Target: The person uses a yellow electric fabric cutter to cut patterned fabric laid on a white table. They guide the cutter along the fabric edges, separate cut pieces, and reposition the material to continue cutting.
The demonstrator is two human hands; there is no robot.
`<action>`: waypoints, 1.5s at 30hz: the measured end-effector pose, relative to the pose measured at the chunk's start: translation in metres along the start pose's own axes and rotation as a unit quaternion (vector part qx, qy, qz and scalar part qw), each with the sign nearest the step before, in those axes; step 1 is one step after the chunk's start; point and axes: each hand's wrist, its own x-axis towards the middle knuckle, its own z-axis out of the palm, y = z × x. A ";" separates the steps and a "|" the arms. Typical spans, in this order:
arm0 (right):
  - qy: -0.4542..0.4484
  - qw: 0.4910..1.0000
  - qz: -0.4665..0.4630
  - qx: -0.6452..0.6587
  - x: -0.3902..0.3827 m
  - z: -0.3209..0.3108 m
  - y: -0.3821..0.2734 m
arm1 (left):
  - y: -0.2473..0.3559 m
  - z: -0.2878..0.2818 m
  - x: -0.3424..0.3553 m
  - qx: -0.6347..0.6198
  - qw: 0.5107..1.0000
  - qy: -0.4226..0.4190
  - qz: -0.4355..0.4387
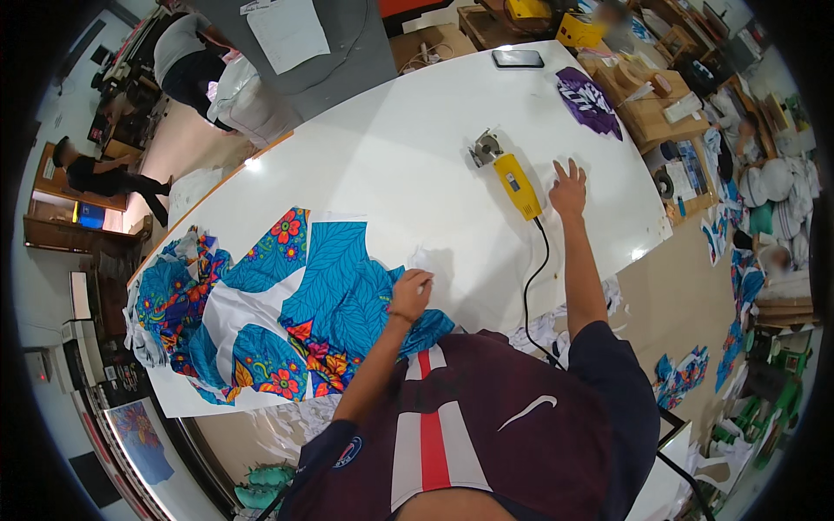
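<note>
My right hand (569,189) is over the white table, fingers spread and holding nothing. Just left of it lies a yellow electric cloth cutter (519,187), its round metal head turned away from me and a black cord running back toward my body. My left hand (410,293) is closed, fingers curled, at the right edge of printed fabric (334,260) with blue leaves and bright flowers. Whatever its fingers may hold is hidden. A small white scrap (420,259) lies just beyond it.
The white table (391,148) carries a crumpled heap of printed fabric (178,282) at left. Toward the far end are a phone (518,59) and a purple cloth piece (589,102). Fabric scraps (682,373) litter the floor at right. Other people (109,178) are at far left.
</note>
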 end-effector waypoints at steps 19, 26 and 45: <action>-0.134 0.936 0.128 0.299 -0.043 -0.013 -0.074 | -0.063 -0.101 -0.226 -0.014 0.967 0.020 -0.255; -0.244 0.929 0.188 0.205 -0.023 -0.030 -0.072 | -0.014 -0.035 -0.167 0.186 0.980 -0.062 -0.028; -0.624 0.718 -0.047 0.305 -0.087 -0.084 -0.077 | 0.096 -0.006 0.067 -0.400 0.915 -0.043 0.019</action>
